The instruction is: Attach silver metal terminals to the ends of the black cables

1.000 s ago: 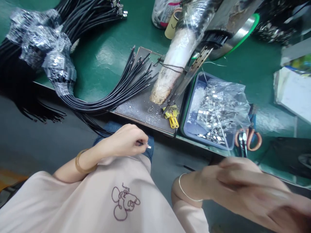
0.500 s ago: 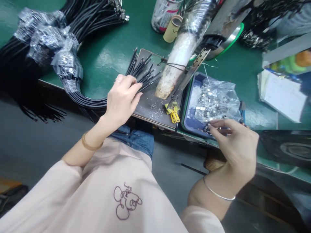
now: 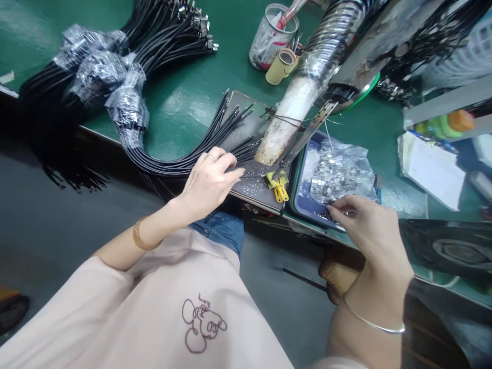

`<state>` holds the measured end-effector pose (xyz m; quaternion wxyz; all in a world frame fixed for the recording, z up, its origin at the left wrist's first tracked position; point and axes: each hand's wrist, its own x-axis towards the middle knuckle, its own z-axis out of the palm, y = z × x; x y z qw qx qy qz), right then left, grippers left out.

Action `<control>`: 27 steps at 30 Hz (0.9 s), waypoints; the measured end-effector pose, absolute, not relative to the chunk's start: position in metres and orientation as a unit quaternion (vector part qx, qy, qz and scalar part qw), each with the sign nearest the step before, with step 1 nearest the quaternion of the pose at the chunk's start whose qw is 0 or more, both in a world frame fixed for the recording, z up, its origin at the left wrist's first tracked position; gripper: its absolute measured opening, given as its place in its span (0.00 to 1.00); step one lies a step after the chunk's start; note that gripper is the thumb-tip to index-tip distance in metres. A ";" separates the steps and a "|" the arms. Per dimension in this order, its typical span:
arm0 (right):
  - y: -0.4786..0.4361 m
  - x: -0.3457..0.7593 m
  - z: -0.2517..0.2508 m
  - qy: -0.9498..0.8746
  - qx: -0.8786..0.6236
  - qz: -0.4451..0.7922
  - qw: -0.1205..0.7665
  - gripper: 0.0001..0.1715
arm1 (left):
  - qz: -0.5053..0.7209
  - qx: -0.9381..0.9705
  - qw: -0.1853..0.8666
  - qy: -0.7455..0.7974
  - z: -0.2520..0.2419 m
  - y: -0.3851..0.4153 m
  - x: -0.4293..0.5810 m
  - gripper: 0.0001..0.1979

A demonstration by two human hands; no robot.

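My left hand (image 3: pixel 211 179) is closed in a pinch on one black cable, whose thin end pokes out past the fingertips over a dark board (image 3: pixel 240 134). A fan of black cables (image 3: pixel 215 136) lies behind that hand, stripped tips spread on the board. Over the front of a blue tray (image 3: pixel 302 197), my right hand (image 3: pixel 371 225) has thumb and fingers together among small dark pieces; what they hold is too small to make out. A clear plastic bag (image 3: pixel 342 166) of small metal parts lies in the tray.
A slanted white tube (image 3: pixel 284 120) and a metal bar (image 3: pixel 307 130) reach down over the board, close to a yellow clip-like piece (image 3: pixel 280 189). Wrapped cable bundles (image 3: pixel 96 74) lie at left. A clear tub (image 3: pixel 265 46) and papers (image 3: pixel 434 166) stand further back.
My left hand has moved right and down off the cable fan, drawing one cable end forward. My right fingers have dipped lower into the tray. The view has shifted slightly.
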<state>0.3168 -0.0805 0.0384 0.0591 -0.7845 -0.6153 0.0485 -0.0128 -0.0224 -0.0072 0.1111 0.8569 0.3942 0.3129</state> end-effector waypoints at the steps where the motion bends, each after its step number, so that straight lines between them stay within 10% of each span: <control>1: -0.082 0.319 0.036 -0.619 -0.782 0.040 0.064 0.14 | 0.308 0.861 0.156 0.372 -0.005 -0.026 -0.014 0.12; 8: -0.096 0.327 0.022 -0.623 -0.776 -0.044 0.091 0.09 | 0.088 0.803 0.583 0.085 0.016 -0.034 -0.017 0.08; 22: -0.107 0.303 0.019 -0.589 -0.684 -0.165 0.397 0.10 | 0.198 0.484 0.800 0.293 0.002 -0.041 0.002 0.13; 27: -0.109 0.260 0.022 -0.533 -0.633 0.025 0.562 0.10 | 0.276 0.443 0.795 0.309 0.003 -0.037 0.015 0.15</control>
